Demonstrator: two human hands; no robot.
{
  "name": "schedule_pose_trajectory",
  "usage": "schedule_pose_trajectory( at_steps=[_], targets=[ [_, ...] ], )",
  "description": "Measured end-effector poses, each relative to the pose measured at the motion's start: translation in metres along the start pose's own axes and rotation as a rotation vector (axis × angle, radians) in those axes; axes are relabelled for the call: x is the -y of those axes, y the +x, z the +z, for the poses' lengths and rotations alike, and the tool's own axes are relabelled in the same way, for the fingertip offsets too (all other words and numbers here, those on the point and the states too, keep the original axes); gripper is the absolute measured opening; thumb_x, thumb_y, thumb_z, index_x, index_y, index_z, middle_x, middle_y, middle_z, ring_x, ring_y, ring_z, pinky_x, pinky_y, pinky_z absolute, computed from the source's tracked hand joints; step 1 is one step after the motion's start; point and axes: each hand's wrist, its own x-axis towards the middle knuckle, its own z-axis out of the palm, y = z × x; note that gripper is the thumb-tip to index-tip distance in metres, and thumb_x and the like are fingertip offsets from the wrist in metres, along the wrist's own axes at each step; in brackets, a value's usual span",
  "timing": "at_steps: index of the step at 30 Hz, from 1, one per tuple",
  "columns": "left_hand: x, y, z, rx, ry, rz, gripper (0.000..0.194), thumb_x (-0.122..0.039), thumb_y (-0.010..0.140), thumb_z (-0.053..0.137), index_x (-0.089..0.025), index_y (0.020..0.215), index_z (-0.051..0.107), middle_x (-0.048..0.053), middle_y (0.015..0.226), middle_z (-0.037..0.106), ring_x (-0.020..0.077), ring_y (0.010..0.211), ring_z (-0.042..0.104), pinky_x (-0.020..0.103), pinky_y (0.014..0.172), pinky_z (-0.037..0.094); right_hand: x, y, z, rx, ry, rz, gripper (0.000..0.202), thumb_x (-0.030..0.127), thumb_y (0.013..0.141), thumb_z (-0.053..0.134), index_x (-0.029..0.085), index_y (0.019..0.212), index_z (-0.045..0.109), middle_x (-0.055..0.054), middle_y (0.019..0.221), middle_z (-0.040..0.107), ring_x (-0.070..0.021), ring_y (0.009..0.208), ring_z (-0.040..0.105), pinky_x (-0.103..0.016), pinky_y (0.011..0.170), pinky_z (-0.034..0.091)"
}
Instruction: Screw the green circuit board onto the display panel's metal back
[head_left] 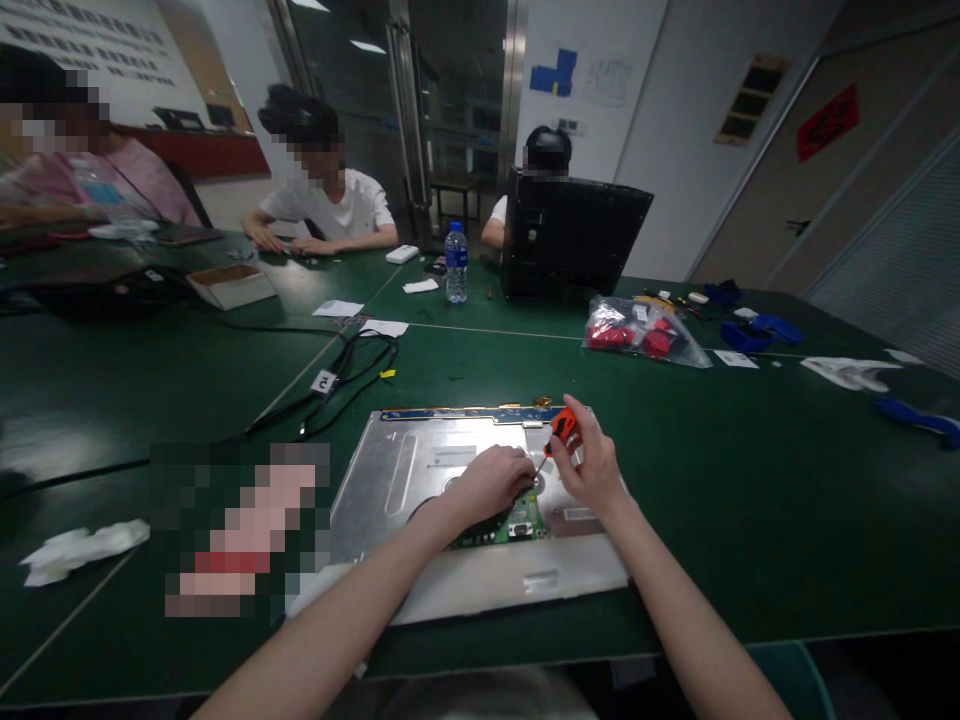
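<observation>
My right hand (594, 462) grips a screwdriver (562, 428) with an orange and black handle. Its thin shaft slants down and left toward a green circuit board (527, 512). Close by the tip, the fingers of my left hand (489, 482) are bent and pressed together; whatever they may hold is hidden. Both hands are over a flat silvery metal panel (367, 492), which looks like the back of a display and lies on the table. Along its far edge runs a blue strip board (442, 414). My left forearm covers part of the green board.
Black cables (349, 365) run across the green table (750, 520) at left. Crumpled tissue (82, 548) lies at far left. Beyond the panel are a water bottle (456, 264), a bag of red parts (641, 332) and an upright black casing (574, 235). Several people sit across the table.
</observation>
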Motion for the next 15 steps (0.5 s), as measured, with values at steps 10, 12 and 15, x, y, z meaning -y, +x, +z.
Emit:
schedule_pose_trajectory(
  at_steps=[10, 12, 15],
  targets=[
    [-0.0020, -0.0014, -0.0021, -0.011, -0.007, -0.013, 0.013, -0.012, 0.086, 0.054, -0.017, 0.081, 0.066, 0.005, 0.080, 0.067, 0.0177, 0.075, 0.061, 0.026, 0.068, 0.041, 0.0030, -0.0013, 0.0041, -0.062, -0.052, -0.008, 0.054, 0.031, 0.090, 0.052, 0.020, 0.137, 0.030, -0.001, 0.075, 0.061, -0.0133, 0.051, 0.057, -0.027, 0.048, 0.049],
    [-0.0015, -0.0013, -0.0020, -0.010, -0.014, -0.013, 0.012, -0.012, 0.085, 0.055, -0.017, 0.082, 0.065, 0.004, 0.081, 0.067, 0.0178, 0.075, 0.061, 0.026, 0.068, 0.041, 0.0020, -0.0022, 0.0057, -0.078, -0.065, -0.018, 0.053, 0.033, 0.089, 0.053, 0.020, 0.135, 0.031, 0.000, 0.073, 0.060, -0.0130, 0.049, 0.056, -0.026, 0.047, 0.048],
    [-0.0011, -0.0008, -0.0019, -0.006, -0.021, -0.010, 0.011, -0.011, 0.084, 0.056, -0.017, 0.081, 0.065, 0.004, 0.081, 0.067, 0.0181, 0.075, 0.061, 0.026, 0.067, 0.041, 0.0009, -0.0026, 0.0064, -0.078, -0.090, -0.061, 0.047, 0.034, 0.090, 0.054, 0.022, 0.132, 0.036, 0.001, 0.074, 0.060, -0.0118, 0.049, 0.054, -0.025, 0.049, 0.048]
  ],
)
